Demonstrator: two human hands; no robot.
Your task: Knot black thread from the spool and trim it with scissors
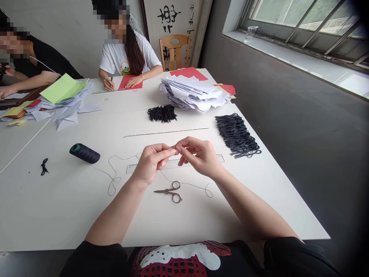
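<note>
Above the middle of a clear ruler (173, 164), my left hand (152, 159) and my right hand (198, 156) meet at the fingertips. Both are closed in a pinch; a tiny dark bit shows between them, too small to name. Black thread (114, 181) runs from a black spool (85, 153) lying on its side and passes behind or into my left hand. A loose thread end comes out below it and curls to the right. Small metal scissors (171, 191) lie nearer to me, blades pointing left. Beyond my hands a straight black cord (165, 132) lies across the table.
Black looped cords lie in a row (238, 134) at right and a bundle (162, 113) farther back. One knotted cord (44, 167) is at left. Stacked white papers (197, 92) and a paper pile (62, 102) stand beyond. Two people sit across, one writing by red paper (130, 81).
</note>
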